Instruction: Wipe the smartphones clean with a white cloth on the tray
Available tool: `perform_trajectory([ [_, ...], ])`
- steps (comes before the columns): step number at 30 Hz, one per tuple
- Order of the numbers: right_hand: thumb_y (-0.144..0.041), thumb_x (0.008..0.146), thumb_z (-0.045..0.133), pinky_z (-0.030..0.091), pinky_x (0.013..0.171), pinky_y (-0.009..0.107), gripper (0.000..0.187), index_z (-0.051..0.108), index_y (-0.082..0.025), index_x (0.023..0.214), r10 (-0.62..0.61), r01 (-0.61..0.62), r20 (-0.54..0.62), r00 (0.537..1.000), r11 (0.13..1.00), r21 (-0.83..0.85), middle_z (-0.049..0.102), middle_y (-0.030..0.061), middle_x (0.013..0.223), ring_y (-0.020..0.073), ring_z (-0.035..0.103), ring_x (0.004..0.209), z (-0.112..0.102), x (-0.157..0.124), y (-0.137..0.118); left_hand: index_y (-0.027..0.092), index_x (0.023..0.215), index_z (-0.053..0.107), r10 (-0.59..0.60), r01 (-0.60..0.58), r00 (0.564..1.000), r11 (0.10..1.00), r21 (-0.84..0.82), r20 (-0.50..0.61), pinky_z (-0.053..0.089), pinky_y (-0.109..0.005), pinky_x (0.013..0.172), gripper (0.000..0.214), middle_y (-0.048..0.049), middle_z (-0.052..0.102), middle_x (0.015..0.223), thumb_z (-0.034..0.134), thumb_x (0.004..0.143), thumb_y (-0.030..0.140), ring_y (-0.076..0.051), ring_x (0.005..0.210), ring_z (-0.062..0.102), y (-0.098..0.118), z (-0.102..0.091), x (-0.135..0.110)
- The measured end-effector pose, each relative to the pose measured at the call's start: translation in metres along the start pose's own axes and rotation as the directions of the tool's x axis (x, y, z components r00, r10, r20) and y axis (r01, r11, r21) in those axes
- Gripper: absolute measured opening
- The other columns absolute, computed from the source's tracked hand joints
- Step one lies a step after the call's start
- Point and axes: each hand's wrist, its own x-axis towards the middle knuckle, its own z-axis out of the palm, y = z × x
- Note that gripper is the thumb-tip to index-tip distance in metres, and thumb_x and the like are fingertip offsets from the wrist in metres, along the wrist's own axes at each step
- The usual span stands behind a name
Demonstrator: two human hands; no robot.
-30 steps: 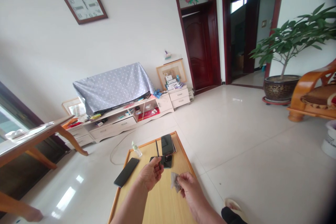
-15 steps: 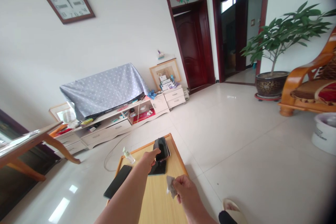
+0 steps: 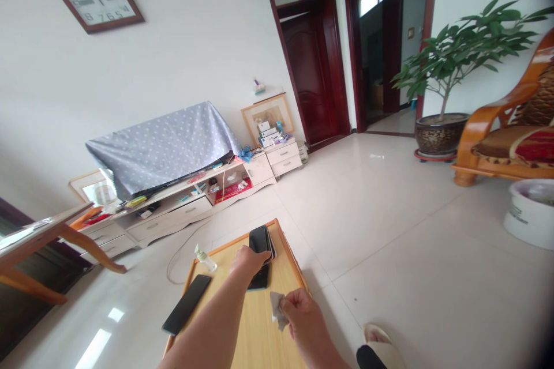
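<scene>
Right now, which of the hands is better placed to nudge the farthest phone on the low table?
Left, I'd judge: the left hand is at the near end of the farthest phone. The right hand sits farther back, pinching a gray cloth.

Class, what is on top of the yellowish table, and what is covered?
A pump bottle, a dark flat device at the left edge, and more dark devices by the left hand. What that hand and forearm cover is hidden.
</scene>
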Motion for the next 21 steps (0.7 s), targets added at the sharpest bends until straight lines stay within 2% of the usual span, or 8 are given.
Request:
perform_trajectory([
  [5,-0.049,0.072,0.072,0.028,0.049,0.025,0.033,0.054,-0.022,0.066,0.000,0.000,-0.027,1.000,1.000,0.000,0.055,-0.0029,0.054,0.0126,0.046,0.051,0.001,0.004,0.005,0.020,0.082,0.058,0.032,-0.033,0.999,0.998,0.062,0.002,0.047,-0.037,0.071,0.065,-0.0199,0.074,0.089,0.077,0.050,0.074,-0.039,0.093,0.070,0.000,0.003,0.000],
  [7,-0.048,0.073,0.072,0.028,0.049,0.025,0.032,0.055,-0.022,0.068,0.011,-0.011,-0.027,1.000,1.000,0.009,0.055,-0.0029,0.055,0.0125,0.046,0.051,0.001,0.003,0.006,0.019,0.087,0.060,0.037,-0.037,0.999,0.995,0.092,0.005,0.048,-0.039,0.075,0.067,-0.0215,0.074,0.093,0.070,0.058,0.078,-0.040,0.095,0.069,-0.005,0.000,0.003],
  [9,-0.047,0.075,0.071,0.029,0.050,0.025,0.030,0.056,-0.021,0.071,0.025,-0.024,-0.025,0.999,0.999,0.028,0.055,-0.0029,0.057,0.0122,0.046,0.052,-0.001,0.001,0.005,0.016,0.096,0.061,0.053,-0.051,0.999,0.991,0.123,-0.006,0.047,-0.042,0.081,0.066,-0.0233,0.072,0.105,0.060,0.071,0.077,-0.039,0.103,0.067,-0.014,-0.006,0.008],
  [11,-0.046,0.077,0.069,0.030,0.050,0.025,0.029,0.057,-0.021,0.074,0.032,-0.030,-0.025,0.999,0.998,0.053,0.055,-0.0027,0.059,0.0120,0.046,0.054,-0.001,-0.001,0.004,0.015,0.107,0.059,0.085,-0.082,0.996,0.984,0.156,-0.018,0.046,-0.044,0.089,0.056,-0.0228,0.066,0.120,0.051,0.086,0.066,-0.037,0.113,0.062,-0.028,-0.014,0.014],
  [14,-0.046,0.080,0.068,0.031,0.050,0.025,0.029,0.056,-0.020,0.075,0.016,-0.014,-0.033,0.999,0.997,0.071,0.056,-0.0021,0.061,0.0119,0.046,0.055,-0.001,-0.003,0.002,0.014,0.121,0.056,0.121,-0.118,0.993,0.970,0.211,0.000,0.045,-0.047,0.097,0.043,-0.0163,0.062,0.127,0.051,0.094,0.048,-0.029,0.116,0.059,-0.054,-0.022,0.017],
  [17,-0.047,0.080,0.069,0.032,0.050,0.025,0.030,0.056,-0.020,0.076,-0.002,0.005,-0.037,0.999,0.997,0.074,0.056,-0.0016,0.062,0.0119,0.046,0.055,0.000,-0.001,0.004,0.016,0.130,0.052,0.202,-0.213,0.977,0.945,0.249,0.068,0.042,-0.042,0.104,0.041,-0.0146,0.059,0.133,0.056,0.090,0.025,-0.026,0.123,0.055,-0.077,-0.023,0.009],
  [19,-0.049,0.081,0.068,0.033,0.050,0.024,0.031,0.057,-0.020,0.077,0.002,0.001,-0.039,0.999,0.997,0.078,0.058,-0.0011,0.064,0.0118,0.047,0.056,0.002,0.000,0.006,0.017,0.135,0.049,0.271,-0.297,0.953,0.921,0.252,0.133,0.037,-0.036,0.108,0.054,-0.0143,0.056,0.139,0.056,0.082,0.013,-0.025,0.131,0.050,-0.090,-0.018,0.002],
  [21,-0.049,0.080,0.069,0.034,0.050,0.024,0.032,0.059,-0.019,0.078,0.007,-0.003,-0.049,0.999,0.997,0.076,0.059,-0.0002,0.067,0.0120,0.049,0.057,0.003,0.000,0.008,0.019,0.139,0.046,0.321,-0.360,0.929,0.899,0.249,0.187,0.034,-0.033,0.111,0.064,-0.0119,0.054,0.144,0.057,0.077,0.009,-0.023,0.136,0.046,-0.098,-0.014,-0.005],
])
